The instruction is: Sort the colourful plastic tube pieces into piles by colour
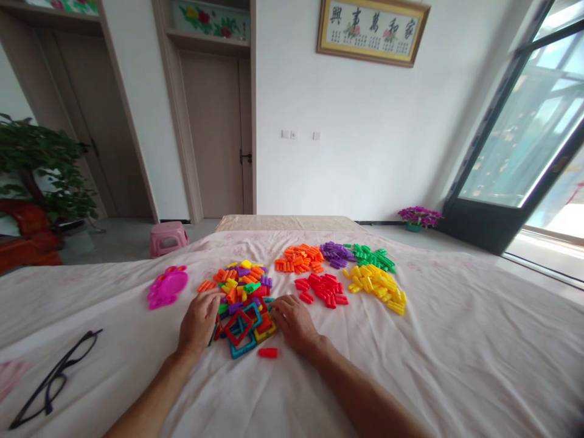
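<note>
From here I'm watching 2 bare hands working over a pale cloth (433,365). They're keeping apart, flanking a mixed heap of colored blocks (241,281) and some square frames (244,351). The left hand (199,319) is curling against the heap's left side; the right hand (294,319) is bending its fingers onto the right side. I'm not able to tell whether either is gripping a piece.

The frames, red, teal and yellow among them, are overlapping at the near end of the heap, and 1 loose red piece (267,353) is lying just in front. Beyond the right hand, 5 single-color piles are sitting close together: orange (301,258), purple (336,253), green (374,258), red (325,289) and yellow (378,286). A magenta tray (168,287) is lying left of the heap, and black-framed glasses (59,367) are resting nearer the left edge.
</note>
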Demonstrator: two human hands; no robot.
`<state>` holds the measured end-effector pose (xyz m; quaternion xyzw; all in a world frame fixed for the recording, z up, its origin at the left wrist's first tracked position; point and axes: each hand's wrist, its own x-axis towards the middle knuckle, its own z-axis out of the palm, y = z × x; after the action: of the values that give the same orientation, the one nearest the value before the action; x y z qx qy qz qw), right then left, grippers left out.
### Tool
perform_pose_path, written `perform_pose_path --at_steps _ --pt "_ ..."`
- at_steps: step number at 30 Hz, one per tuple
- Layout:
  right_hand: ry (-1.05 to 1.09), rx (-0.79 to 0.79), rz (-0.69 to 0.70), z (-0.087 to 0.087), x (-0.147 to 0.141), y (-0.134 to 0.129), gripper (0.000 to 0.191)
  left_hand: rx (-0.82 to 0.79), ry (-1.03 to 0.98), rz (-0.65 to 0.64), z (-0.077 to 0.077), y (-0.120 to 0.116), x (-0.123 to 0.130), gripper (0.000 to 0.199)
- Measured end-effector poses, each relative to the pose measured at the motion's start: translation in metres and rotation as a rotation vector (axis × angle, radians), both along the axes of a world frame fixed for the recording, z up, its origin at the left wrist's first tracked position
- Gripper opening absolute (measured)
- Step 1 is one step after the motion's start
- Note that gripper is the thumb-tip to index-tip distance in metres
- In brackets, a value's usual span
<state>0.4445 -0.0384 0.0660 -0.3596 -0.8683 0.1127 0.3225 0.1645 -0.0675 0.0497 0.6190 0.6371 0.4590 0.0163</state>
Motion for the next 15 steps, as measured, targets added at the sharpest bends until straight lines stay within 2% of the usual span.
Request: perform_pose_path --at_steps 7,15 --pt "-0.046 -0.011 0.026 0.006 -0.018 0.01 0.021 -0.077 -0.06 0.103 -0.011 0.002 -0.018 0.04" --pt "-0.4 -0.177 -0.033 0.043 -0.042 0.027 0.017 -0.102 -0.076 0.06 -0.015 0.002 -0.022 0.036"
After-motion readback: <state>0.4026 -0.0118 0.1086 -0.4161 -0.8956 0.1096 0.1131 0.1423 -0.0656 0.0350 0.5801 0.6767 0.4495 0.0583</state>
